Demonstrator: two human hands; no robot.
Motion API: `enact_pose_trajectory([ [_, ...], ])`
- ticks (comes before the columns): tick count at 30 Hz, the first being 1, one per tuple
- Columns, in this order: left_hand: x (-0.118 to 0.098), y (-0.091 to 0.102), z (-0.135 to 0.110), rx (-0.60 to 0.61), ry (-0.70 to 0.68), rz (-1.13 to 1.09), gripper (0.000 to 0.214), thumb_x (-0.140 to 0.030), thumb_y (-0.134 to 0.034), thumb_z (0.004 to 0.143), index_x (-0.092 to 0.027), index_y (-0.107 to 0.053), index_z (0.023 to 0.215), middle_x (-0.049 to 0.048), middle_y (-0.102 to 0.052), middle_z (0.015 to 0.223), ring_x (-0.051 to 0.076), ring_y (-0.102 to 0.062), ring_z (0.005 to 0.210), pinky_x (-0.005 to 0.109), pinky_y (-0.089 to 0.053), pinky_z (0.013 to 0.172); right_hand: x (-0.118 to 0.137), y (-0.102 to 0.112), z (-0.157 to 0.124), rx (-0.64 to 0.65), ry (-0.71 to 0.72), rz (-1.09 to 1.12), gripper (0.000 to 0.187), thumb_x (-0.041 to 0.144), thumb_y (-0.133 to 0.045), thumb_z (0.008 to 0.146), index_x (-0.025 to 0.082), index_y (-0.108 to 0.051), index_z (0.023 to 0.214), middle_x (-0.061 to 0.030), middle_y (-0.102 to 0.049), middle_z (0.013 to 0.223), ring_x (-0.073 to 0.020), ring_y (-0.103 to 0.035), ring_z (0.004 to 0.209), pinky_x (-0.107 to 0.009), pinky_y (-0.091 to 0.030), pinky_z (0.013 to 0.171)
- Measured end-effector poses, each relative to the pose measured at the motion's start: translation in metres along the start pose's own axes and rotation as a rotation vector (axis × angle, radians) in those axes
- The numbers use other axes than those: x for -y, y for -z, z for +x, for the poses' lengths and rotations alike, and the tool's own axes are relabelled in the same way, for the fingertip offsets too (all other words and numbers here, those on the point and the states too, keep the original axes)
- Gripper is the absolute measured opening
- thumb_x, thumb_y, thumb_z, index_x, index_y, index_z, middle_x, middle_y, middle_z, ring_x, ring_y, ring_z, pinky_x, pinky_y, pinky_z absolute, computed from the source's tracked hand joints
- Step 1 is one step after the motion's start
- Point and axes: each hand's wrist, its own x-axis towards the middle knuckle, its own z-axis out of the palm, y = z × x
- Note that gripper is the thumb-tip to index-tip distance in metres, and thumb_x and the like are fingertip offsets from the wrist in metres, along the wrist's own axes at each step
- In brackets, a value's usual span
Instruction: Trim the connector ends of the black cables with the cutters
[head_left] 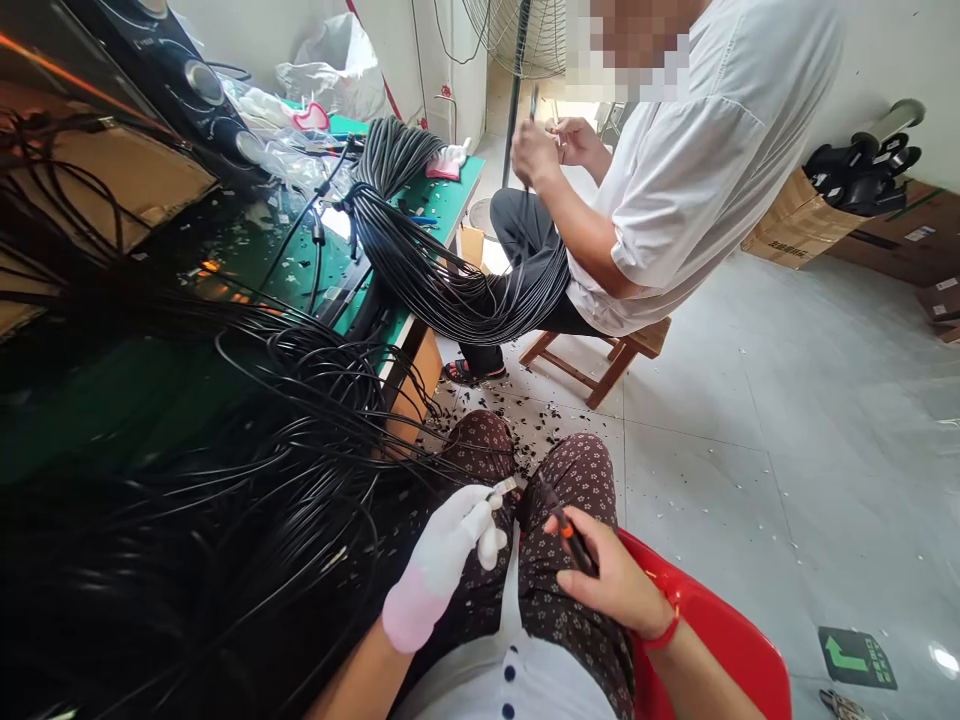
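Observation:
In a white glove, my left hand (448,545) is closed over my lap, pinching a small pale cable end (507,485) between thumb and fingers. Whether that end is a plug or bare wires is too small to make out. Just to its right, my bare right hand (611,580) is wrapped round a black-and-orange handled tool (576,548), its dark tip pointing up and left toward the cable end. That tip blends into my patterned trousers, so its kind is unclear. Loose black cables (300,430) spread from the workbench down to my left side.
A co-worker in a white shirt (697,180) sits on a wooden stool (600,370), with a bundle of black cables (465,290) running from the green bench (461,195) across the lap. Scraps litter the floor. Behind me is a red chair (720,640); boxes (787,220) stand far right.

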Motion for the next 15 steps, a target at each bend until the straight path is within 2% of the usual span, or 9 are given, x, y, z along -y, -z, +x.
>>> enact_pose_trajectory([
  [2,-0.003,-0.002,-0.002,-0.013,-0.022,0.018,0.021,-0.037,-0.046,0.09,-0.018,-0.054,0.092,-0.0073,-0.048,0.048,0.01,-0.043,0.049,0.026,-0.041,0.062,0.004,-0.009,0.0,-0.082,0.044,-0.295,0.042,0.022,-0.057,0.065,0.02,-0.051,0.107,-0.0022,-0.056,0.089,-0.0157,-0.051,0.074,-0.03,-0.044,0.073],
  [5,-0.011,-0.004,-0.006,-0.002,-0.033,0.071,0.021,-0.036,-0.044,0.091,-0.018,-0.054,0.094,-0.0055,-0.05,0.052,0.011,-0.047,0.056,0.025,-0.041,0.062,0.004,-0.022,0.003,-0.152,0.089,-0.513,0.047,0.019,-0.057,0.065,0.018,-0.049,0.111,-0.0076,-0.057,0.105,-0.0215,-0.053,0.094,-0.035,-0.042,0.087],
  [9,-0.016,-0.004,-0.01,0.038,-0.054,0.116,0.02,-0.035,-0.043,0.092,-0.018,-0.053,0.093,-0.0045,-0.051,0.054,0.012,-0.049,0.059,0.025,-0.04,0.061,-0.002,-0.029,0.006,-0.17,0.1,-0.615,0.044,0.022,-0.057,0.068,0.017,-0.049,0.111,-0.0082,-0.058,0.101,-0.0225,-0.053,0.094,-0.037,-0.044,0.086],
  [15,-0.007,-0.002,-0.01,0.065,-0.111,0.19,0.018,-0.033,-0.041,0.092,-0.018,-0.05,0.09,-0.0053,-0.047,0.059,0.011,-0.043,0.057,0.025,-0.038,0.06,-0.005,-0.029,0.006,-0.175,0.116,-0.678,0.043,0.021,-0.056,0.069,0.017,-0.048,0.111,-0.0075,-0.057,0.097,-0.0223,-0.054,0.091,-0.036,-0.045,0.082],
])
